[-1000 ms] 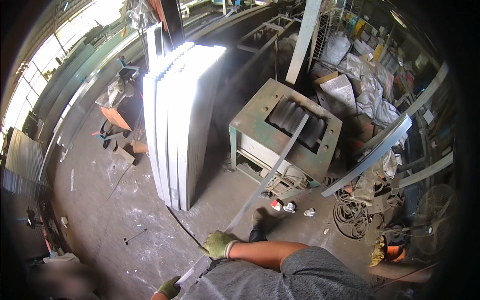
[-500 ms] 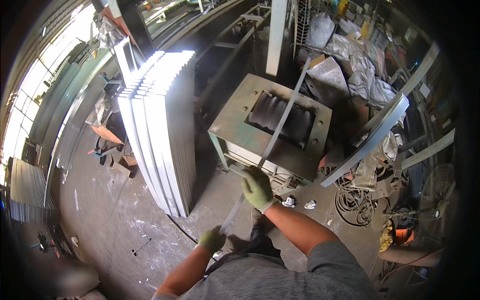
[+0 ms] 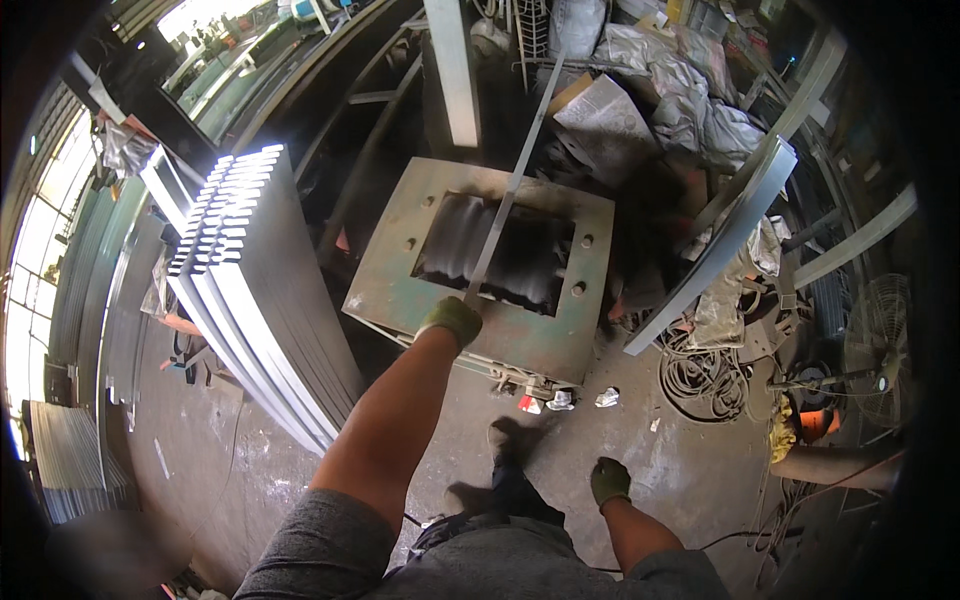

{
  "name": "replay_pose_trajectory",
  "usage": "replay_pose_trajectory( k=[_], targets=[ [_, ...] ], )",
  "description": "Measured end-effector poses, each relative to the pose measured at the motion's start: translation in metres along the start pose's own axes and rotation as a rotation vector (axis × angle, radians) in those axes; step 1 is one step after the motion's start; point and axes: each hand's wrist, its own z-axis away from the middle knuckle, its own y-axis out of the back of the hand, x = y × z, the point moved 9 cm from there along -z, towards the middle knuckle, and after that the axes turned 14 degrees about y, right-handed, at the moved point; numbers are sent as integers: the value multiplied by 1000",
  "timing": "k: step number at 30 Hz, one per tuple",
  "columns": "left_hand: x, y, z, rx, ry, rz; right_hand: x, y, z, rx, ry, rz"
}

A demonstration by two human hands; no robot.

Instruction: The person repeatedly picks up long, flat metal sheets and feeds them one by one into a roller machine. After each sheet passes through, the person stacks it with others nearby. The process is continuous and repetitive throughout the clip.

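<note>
My left hand (image 3: pixel 452 322), in a green work glove, is closed round the near end of a long, narrow metal strip (image 3: pixel 515 180). The strip runs away from me across the opening of a worn green-and-beige machine (image 3: pixel 385 285). Inside that opening a dark ribbed roller (image 3: pixel 455 240) looks smeared, as if turning. The strip crosses above or against it; which one I cannot tell. Lower right, my right hand (image 3: pixel 610 482), gloved in green too, hangs apart from the machine with its fingers curled. Nothing shows in it.
A tall stack of shiny metal profiles (image 3: pixel 260 300) stands left of the machine. To the right, a slanted metal bar (image 3: pixel 715 250), coiled cable (image 3: pixel 705 385) and a fan (image 3: pixel 878 340) crowd the floor. White crumpled scraps (image 3: pixel 606 397) lie before the machine. Sacks (image 3: pixel 700 120) are heaped behind.
My right hand has let go of the strip and dropped to the lower right. My left hand has reached forward and grips the strip by the machine. The view has shifted.
</note>
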Motion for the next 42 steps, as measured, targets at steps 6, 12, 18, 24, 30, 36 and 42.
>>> replay_pose_trajectory(
  k=[6, 12, 18, 24, 30, 36, 42],
  targets=[
    [51, 19, -36, 32, -141, -205, 65, -16, -5, -134, -311, -50],
    [74, 17, -55, -5, -196, -207, -13, -6, -58, 16, -59, -240],
    [13, -6, 8, -29, -228, -236, -88, 11, -83, 114, 88, -287],
    [-140, -66, 116, -28, -65, 46, -108, 16, -80, 116, 136, -159],
    [-300, -182, 244, -133, 89, 157, -183, 20, -70, 152, 311, -399],
    [-443, -279, 357, -251, 205, 156, -318, 40, -42, 341, 719, -476],
    [-530, -331, 446, -255, 263, 136, -419, 39, 23, 355, 1081, -208]
  ],
)
